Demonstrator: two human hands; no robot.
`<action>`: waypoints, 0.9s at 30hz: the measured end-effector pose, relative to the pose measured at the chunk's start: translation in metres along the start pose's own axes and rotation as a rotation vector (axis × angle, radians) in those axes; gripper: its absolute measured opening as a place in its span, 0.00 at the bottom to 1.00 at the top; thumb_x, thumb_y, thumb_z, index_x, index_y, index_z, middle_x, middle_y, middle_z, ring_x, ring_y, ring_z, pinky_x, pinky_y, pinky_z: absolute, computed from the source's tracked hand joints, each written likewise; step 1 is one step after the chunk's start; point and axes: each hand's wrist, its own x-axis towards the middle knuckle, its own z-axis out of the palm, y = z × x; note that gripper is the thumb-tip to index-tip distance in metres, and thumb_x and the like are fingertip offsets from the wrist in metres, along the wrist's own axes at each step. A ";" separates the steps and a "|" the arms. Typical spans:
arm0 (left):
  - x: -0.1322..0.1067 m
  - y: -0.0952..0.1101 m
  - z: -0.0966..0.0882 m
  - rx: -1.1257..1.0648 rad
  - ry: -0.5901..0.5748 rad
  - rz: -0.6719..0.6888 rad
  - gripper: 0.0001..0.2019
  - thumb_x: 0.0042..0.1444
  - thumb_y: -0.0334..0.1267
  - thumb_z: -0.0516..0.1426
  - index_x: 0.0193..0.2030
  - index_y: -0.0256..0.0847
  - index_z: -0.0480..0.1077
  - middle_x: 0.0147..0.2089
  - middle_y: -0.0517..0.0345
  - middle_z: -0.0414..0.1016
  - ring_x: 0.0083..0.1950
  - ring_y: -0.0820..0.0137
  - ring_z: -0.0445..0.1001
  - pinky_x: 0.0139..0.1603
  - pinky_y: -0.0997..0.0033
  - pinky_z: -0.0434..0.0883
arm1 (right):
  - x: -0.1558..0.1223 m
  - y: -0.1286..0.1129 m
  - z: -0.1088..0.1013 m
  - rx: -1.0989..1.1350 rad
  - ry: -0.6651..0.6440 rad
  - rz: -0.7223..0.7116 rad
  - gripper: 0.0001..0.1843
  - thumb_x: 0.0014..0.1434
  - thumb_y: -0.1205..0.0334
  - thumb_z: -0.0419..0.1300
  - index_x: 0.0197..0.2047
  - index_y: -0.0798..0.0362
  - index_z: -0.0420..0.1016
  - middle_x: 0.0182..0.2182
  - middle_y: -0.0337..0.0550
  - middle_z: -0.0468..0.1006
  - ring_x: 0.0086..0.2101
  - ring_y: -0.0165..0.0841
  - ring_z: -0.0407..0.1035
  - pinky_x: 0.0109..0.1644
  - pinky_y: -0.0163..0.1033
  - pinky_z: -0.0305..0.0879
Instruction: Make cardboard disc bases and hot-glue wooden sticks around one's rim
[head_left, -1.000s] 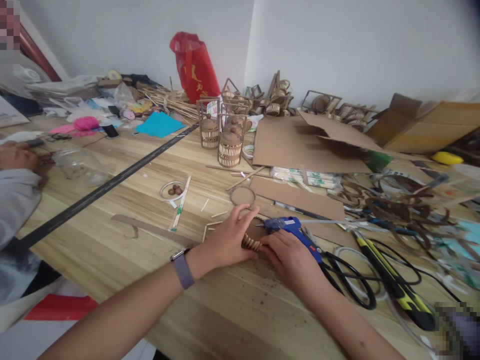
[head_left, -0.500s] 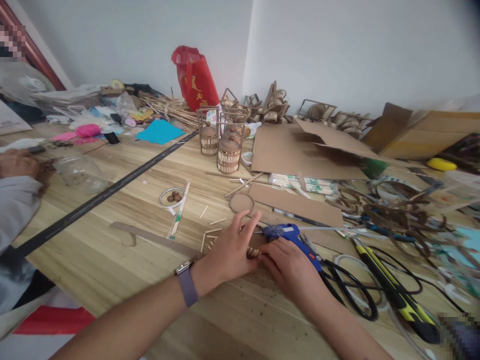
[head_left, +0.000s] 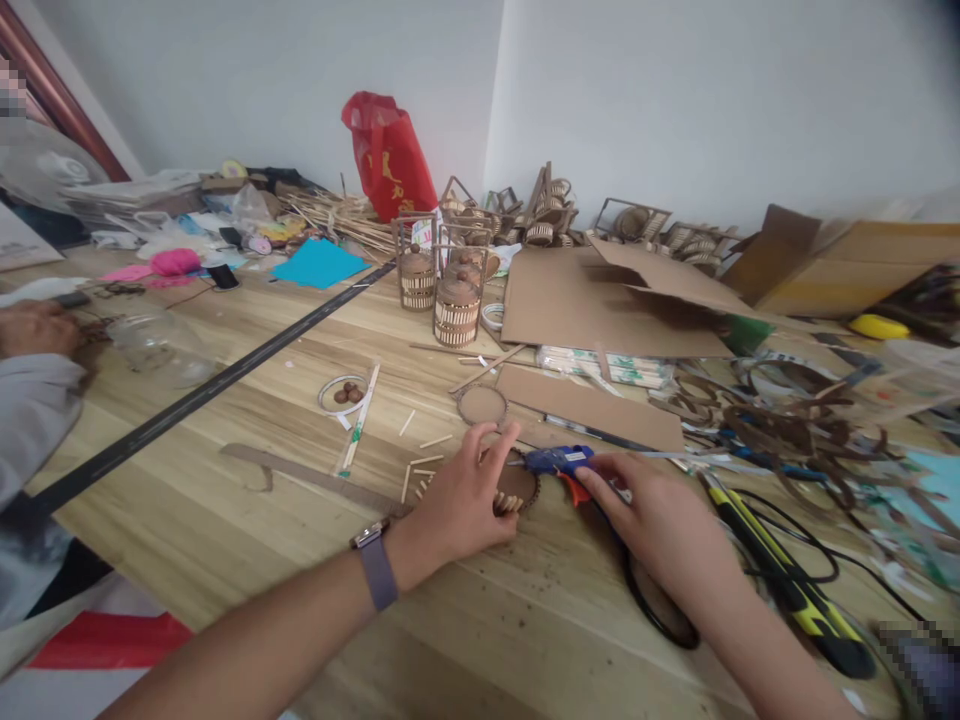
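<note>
Over a round brown basket base [head_left: 528, 478] lies my left hand [head_left: 465, 500], thumb at the near edge and two fingers raised. It steadies the base, and its palm hides much of it. Short wooden sticks stand along the rim beside the thumb. My right hand [head_left: 645, 510] is closed on a blue glue gun [head_left: 559, 459] with an orange trigger. The gun's nozzle points left, over the base's far side. Loose short sticks [head_left: 427, 460] and a brown strip [head_left: 315, 472] lie left of the base. Beyond it rests a thin brown ring [head_left: 482, 404].
Small lidded baskets [head_left: 457, 310] with handles stand farther back, near cardboard sheets [head_left: 577, 300]. A yellow-black utility knife [head_left: 795, 580] and black cable lie at right. A white ring [head_left: 343, 395] surrounds several brown beads. At left, another person's hand [head_left: 37, 328] rests on the table.
My right hand has left the base's near edge, moved right and taken hold of the glue gun, turning it so its orange trigger shows. My left hand has stayed almost still.
</note>
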 end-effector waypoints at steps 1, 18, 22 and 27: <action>0.000 0.000 0.000 0.003 -0.001 0.001 0.48 0.43 0.31 0.62 0.69 0.45 0.42 0.65 0.41 0.50 0.62 0.52 0.63 0.59 0.50 0.68 | 0.001 0.006 -0.001 -0.019 -0.050 0.026 0.15 0.62 0.52 0.56 0.40 0.52 0.79 0.36 0.49 0.82 0.34 0.43 0.76 0.38 0.44 0.69; 0.000 -0.005 -0.004 0.005 0.001 0.026 0.49 0.43 0.30 0.62 0.69 0.48 0.42 0.66 0.43 0.48 0.62 0.51 0.64 0.54 0.51 0.72 | -0.011 0.020 -0.021 0.862 -0.279 0.271 0.25 0.49 0.41 0.65 0.42 0.52 0.75 0.39 0.44 0.78 0.40 0.41 0.71 0.44 0.43 0.68; 0.000 -0.012 -0.008 0.019 -0.003 0.065 0.48 0.44 0.29 0.61 0.69 0.49 0.40 0.65 0.44 0.49 0.61 0.54 0.64 0.54 0.54 0.72 | -0.019 0.023 -0.012 1.071 -0.360 0.388 0.23 0.43 0.43 0.69 0.33 0.54 0.75 0.25 0.38 0.72 0.26 0.31 0.64 0.30 0.36 0.62; 0.000 -0.018 -0.011 0.048 0.016 0.057 0.47 0.44 0.29 0.60 0.69 0.49 0.41 0.65 0.45 0.50 0.60 0.55 0.66 0.54 0.54 0.72 | -0.022 0.015 -0.004 1.085 -0.386 0.379 0.21 0.44 0.44 0.69 0.30 0.54 0.75 0.24 0.39 0.71 0.24 0.30 0.63 0.27 0.35 0.61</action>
